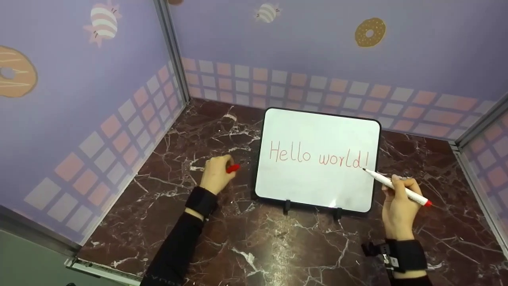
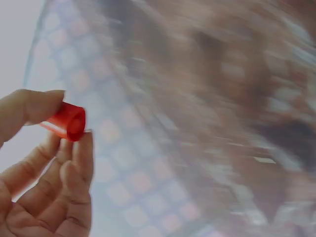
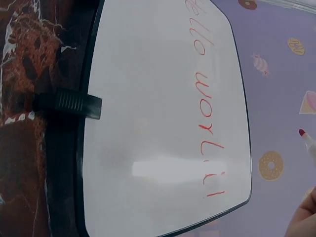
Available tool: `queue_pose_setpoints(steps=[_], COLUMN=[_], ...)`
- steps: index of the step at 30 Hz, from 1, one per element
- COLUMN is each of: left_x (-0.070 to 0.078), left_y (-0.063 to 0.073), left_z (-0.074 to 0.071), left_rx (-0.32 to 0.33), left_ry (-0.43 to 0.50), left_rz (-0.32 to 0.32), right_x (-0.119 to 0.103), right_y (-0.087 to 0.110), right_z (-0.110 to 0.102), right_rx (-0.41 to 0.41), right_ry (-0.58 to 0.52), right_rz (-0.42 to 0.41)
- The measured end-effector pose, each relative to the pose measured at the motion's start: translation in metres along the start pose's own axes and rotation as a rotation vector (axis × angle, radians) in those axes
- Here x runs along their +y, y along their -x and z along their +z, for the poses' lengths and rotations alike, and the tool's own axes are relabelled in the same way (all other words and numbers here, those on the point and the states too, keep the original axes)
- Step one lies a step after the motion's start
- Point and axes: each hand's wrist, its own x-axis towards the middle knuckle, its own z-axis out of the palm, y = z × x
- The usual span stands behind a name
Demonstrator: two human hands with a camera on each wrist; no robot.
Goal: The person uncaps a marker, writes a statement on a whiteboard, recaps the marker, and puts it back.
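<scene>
A whiteboard (image 1: 313, 186) with a black frame leans upright on small black feet, bearing "Hello world!" in red handwriting (image 3: 205, 106). My right hand (image 1: 401, 206) grips a white marker (image 1: 383, 179) with a red end, its dark tip by the exclamation mark in the head view. In the right wrist view the marker (image 3: 310, 143) shows a red tip past the board's edge, with part of the hand (image 3: 303, 217) below it; contact with the board I cannot tell. Left of the board, my left hand (image 1: 217, 172) pinches a red marker cap (image 2: 68, 122) between thumb and fingers, its hollow end facing outward.
Dark red marbled tabletop (image 1: 246, 238) lies under both hands. Purple walls (image 1: 317, 47) with checks and sweets stand behind and at both sides. One black foot (image 3: 69, 104) clips the board's lower edge. Each wrist wears a black band (image 1: 201, 200).
</scene>
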Motion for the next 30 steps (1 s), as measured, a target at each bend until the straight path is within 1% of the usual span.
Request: queue_pose_setpoints(steps=[2,4,7,9,12,15,19,23,30], left_x=[0.021,0.041,0.069,0.084,0.101,0.113,0.122,0.129,0.139], left_y=[0.001,0.003,0.007,0.009,0.012,0.014,0.017,0.018,0.020], left_z=[-0.003,-0.005,-0.005,-0.005,-0.002,0.001,0.005,0.006,0.006], left_rx=[0.023,0.030,0.039,0.043,0.033,0.016,0.005,-0.006,-0.035], left_ry=[0.035,0.060,0.066,0.058,0.043,0.024,0.009,0.023,0.031], left_rz=[0.073,0.143,0.257,0.327,0.404,0.450,0.501,0.539,0.579], right_x=[0.002,0.006,0.013,0.018,0.027,0.035,0.043,0.047,0.050], right_y=[0.003,0.008,0.017,0.025,0.037,0.048,0.058,0.063,0.066], right_z=[0.006,0.013,0.024,0.031,0.040,0.047,0.054,0.056,0.058], right_rx=[-0.023,-0.054,-0.101,-0.139,-0.188,-0.230,-0.281,-0.319,-0.339], right_ry=[0.018,0.033,0.071,0.109,0.195,0.267,0.332,0.359,0.371], right_rz=[0.011,0.027,0.064,0.103,0.173,0.224,0.255,0.269,0.272])
